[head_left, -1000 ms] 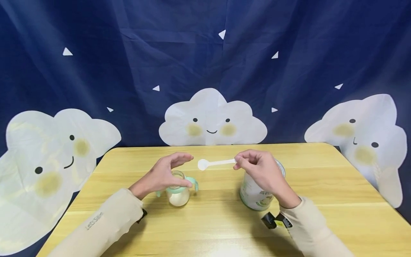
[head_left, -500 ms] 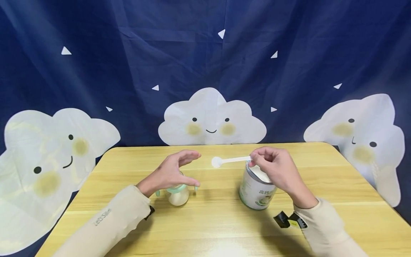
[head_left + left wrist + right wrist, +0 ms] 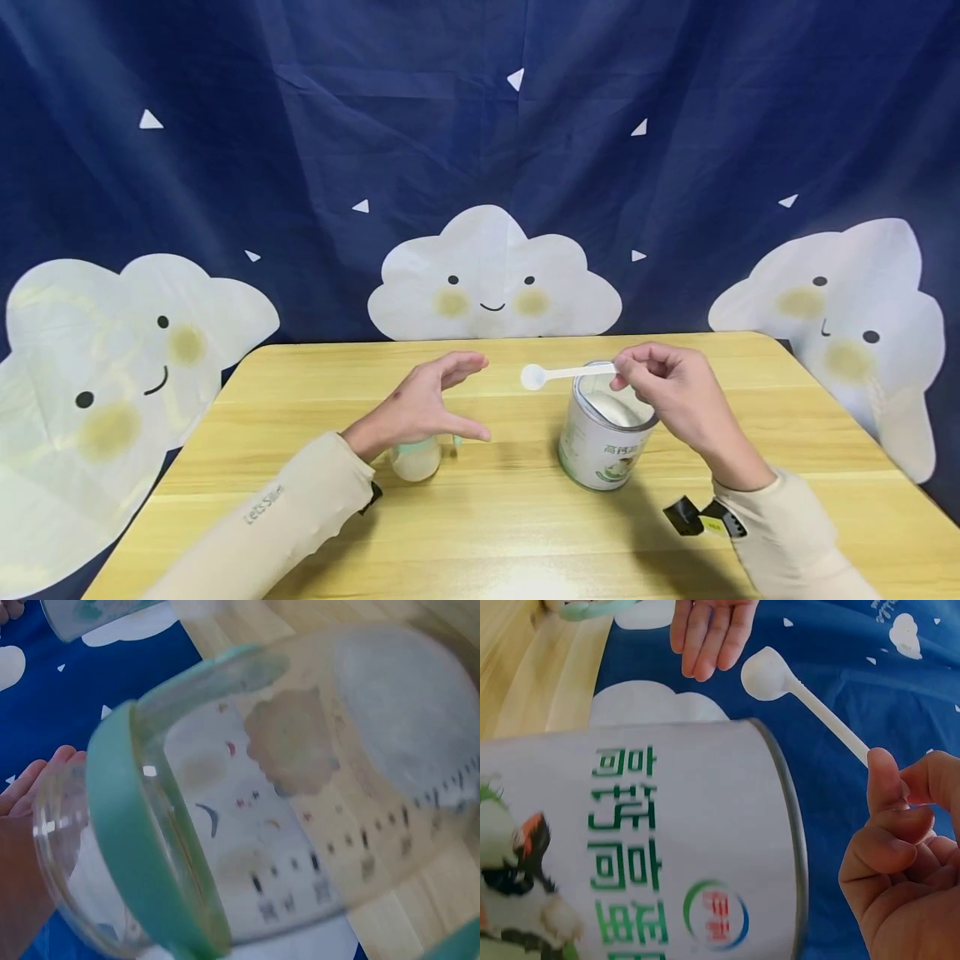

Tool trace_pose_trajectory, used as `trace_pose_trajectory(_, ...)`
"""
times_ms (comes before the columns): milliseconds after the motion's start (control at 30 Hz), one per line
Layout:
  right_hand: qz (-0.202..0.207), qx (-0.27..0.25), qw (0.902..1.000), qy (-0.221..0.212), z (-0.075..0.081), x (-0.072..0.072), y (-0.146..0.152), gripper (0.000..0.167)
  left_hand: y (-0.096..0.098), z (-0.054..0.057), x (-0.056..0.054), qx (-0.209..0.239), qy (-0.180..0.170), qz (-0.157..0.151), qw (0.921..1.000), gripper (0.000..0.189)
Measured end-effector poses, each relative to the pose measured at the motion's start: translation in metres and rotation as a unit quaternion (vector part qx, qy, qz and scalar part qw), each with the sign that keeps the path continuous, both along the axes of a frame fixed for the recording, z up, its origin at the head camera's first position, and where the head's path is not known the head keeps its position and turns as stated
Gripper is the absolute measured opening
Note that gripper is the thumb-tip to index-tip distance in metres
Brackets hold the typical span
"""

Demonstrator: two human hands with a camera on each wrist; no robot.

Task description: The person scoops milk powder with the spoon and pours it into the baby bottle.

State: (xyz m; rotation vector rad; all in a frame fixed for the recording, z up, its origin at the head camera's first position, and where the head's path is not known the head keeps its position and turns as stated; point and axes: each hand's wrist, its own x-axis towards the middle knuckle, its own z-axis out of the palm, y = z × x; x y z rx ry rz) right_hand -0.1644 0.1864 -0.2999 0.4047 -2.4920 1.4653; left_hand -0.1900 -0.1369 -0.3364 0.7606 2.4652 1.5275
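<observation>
My right hand (image 3: 681,398) pinches the end of the handle of a white measuring scoop (image 3: 533,377). The scoop is held level in the air, its handle crossing over the far rim of an uncovered milk powder tin (image 3: 596,454) with pale powder inside. In the right wrist view the scoop (image 3: 766,675) has a rounded heap in its bowl. My left hand (image 3: 426,404) hovers with thumb and fingers spread, holding nothing. Below it stands a clear baby bottle (image 3: 416,467), its top hidden by the hand; the left wrist view shows its green collar (image 3: 124,825) and powder (image 3: 405,712) at the bottom.
Both things stand on a light wooden table (image 3: 510,533). A dark blue curtain (image 3: 450,125) with white clouds hangs behind the table's far edge. Cameras are strapped to both wrists, a black and yellow mount (image 3: 705,518) showing at the right one.
My right hand has carried the scoop rightward, from left of the tin to its rim, uncovering the tin's mouth. My left hand has shifted right, now hiding more of the bottle.
</observation>
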Motion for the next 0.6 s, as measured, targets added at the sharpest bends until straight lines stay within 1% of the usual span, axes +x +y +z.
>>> trace_pose_trajectory(233,-0.003,0.007,1.0,0.004,-0.003,0.001,0.008,0.016,0.01,-0.001,-0.001,0.001,0.004,-0.003,1.0,0.095)
trace_pose_trajectory(433,-0.011,0.016,0.9998,0.006,-0.005,0.002,0.016,0.019,0.02,-0.002,0.0,0.001,0.003,-0.009,1.0,0.095)
trace_pose_trajectory(600,-0.017,0.017,0.9997,0.001,-0.004,0.003,0.025,0.019,0.03,-0.003,0.001,0.0,0.003,-0.003,1.0,0.097)
